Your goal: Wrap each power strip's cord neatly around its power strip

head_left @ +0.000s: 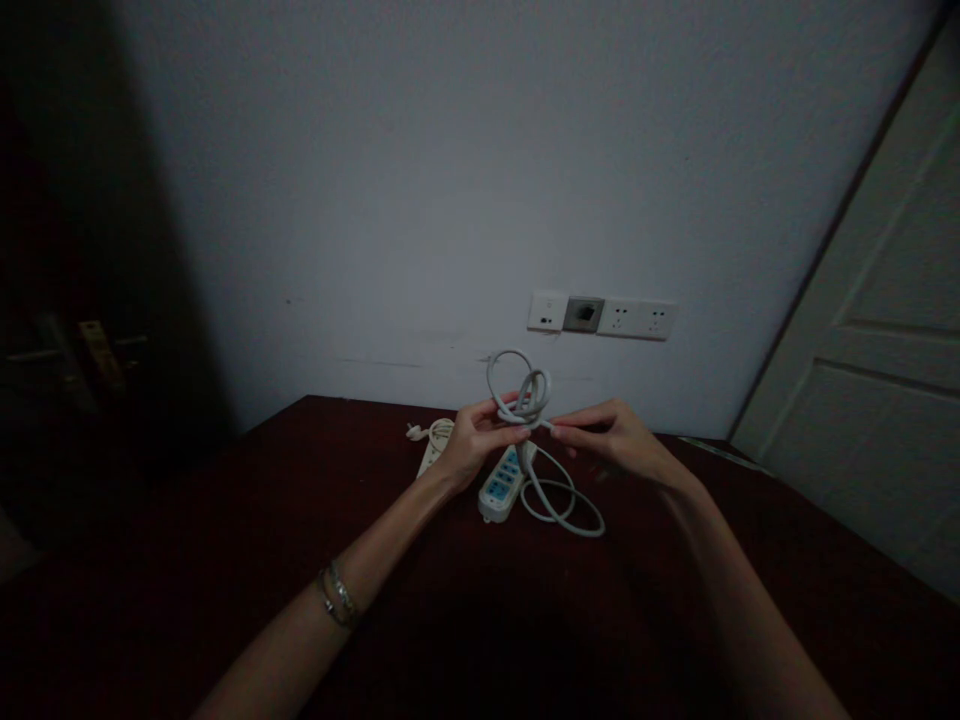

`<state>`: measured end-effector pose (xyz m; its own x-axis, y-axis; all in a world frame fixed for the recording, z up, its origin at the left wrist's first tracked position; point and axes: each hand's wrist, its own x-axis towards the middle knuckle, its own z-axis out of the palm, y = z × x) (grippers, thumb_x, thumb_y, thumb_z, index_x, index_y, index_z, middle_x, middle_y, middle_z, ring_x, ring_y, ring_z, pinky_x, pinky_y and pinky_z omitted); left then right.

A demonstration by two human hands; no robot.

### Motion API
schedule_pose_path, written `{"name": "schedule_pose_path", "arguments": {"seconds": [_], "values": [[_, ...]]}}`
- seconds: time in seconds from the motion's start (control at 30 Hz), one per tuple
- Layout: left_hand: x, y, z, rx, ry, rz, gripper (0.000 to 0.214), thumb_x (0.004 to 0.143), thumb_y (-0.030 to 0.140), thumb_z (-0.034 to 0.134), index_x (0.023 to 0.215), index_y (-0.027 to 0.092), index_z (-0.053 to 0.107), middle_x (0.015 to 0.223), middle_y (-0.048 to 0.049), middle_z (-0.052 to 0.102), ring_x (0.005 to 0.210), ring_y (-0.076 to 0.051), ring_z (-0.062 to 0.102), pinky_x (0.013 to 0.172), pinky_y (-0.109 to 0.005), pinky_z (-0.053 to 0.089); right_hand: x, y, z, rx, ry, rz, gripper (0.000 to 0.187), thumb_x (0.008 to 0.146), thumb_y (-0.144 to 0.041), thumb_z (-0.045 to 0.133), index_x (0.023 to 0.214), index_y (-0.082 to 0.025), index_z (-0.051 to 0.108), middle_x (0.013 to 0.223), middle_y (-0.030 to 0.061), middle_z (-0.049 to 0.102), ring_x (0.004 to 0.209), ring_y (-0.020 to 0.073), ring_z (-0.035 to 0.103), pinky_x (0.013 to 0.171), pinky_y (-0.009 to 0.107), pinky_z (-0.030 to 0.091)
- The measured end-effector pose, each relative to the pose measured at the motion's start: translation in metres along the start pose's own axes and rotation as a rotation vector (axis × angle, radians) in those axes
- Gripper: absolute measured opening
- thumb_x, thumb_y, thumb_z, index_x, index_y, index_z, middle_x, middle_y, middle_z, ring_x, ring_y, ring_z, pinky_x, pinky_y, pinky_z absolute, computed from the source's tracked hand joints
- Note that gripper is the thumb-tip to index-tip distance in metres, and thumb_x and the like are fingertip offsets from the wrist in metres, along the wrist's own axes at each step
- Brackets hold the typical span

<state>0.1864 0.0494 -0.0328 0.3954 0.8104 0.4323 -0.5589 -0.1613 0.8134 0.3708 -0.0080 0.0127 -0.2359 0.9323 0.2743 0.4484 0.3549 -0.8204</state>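
A tangled bunch of light grey power cord is up in the air in front of me. My left hand pinches the bunch from its left side, thumb in front. On the right, my right hand grips a strand of the same cord between thumb and fingertips. Looser loops of the cord hang down to the table. Just below the hands lies a white power strip with blue socket faces, its far end hidden behind the cord and my left hand.
A second, cream power strip with its coiled cord and plug lies left of my left hand, partly covered by it. The dark red table meets a wall bearing several socket plates. A white door stands at right.
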Motion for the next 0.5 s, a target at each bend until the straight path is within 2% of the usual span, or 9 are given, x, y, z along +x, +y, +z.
{"name": "schedule_pose_path", "arguments": {"seconds": [0.2, 0.4, 0.5], "values": [[-0.004, -0.004, 0.005, 0.011, -0.004, -0.015, 0.049, 0.052, 0.016, 0.080, 0.100, 0.014, 0.068, 0.092, -0.0093, 0.071, 0.081, -0.019, 0.064, 0.081, -0.035, 0.046, 0.000, -0.003, 0.004, -0.045, -0.011, -0.053, 0.034, 0.072, -0.047, 0.065, 0.073, -0.015, 0.075, 0.051, 0.0006, 0.053, 0.045, 0.0070, 0.039, 0.039, 0.019, 0.029], [-0.006, -0.010, 0.008, -0.015, -0.008, -0.051, 0.042, 0.055, 0.017, 0.079, 0.095, 0.014, 0.069, 0.092, -0.0081, 0.070, 0.084, -0.020, 0.063, 0.080, -0.032, 0.044, 0.002, -0.007, 0.006, -0.054, -0.028, -0.109, 0.034, 0.073, -0.047, 0.064, 0.062, -0.015, 0.071, 0.051, -0.0002, 0.054, 0.049, 0.0087, 0.043, 0.046, 0.022, 0.034], [-0.005, -0.008, 0.010, -0.092, 0.002, -0.081, 0.037, 0.055, 0.015, 0.078, 0.091, 0.013, 0.069, 0.084, -0.0056, 0.070, 0.076, -0.016, 0.063, 0.075, -0.029, 0.044, 0.003, -0.007, 0.009, -0.041, -0.038, -0.125, 0.035, 0.076, -0.046, 0.061, 0.062, -0.014, 0.069, 0.052, -0.0003, 0.054, 0.049, 0.0084, 0.044, 0.048, 0.022, 0.036]]}}
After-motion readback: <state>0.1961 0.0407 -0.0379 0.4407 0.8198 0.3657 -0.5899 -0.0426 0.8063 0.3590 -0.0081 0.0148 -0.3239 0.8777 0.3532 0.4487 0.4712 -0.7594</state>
